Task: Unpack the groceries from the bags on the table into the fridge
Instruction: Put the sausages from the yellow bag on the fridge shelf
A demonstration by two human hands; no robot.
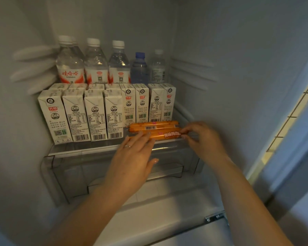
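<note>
Sausages lay across the front of the fridge shelf, just before the right-hand milk cartons, with water bottles ranked behind. Both hands were at the orange sticks: the left hand rested flat with its fingers spread loosely over the near stick's left end, thumb out to the side and gripping nothing, while the right hand had its fingertips pinched together on the twisted right end. It looked like the placing step, the sticks being nudged straight and snug against the cartons. The clear drawer below stood shut. I judged the next move wanted only a light letting-go, both hands drawn back without rolling the sticks off the shelf's lip, then a return to the bags, which were out of sight.
</note>
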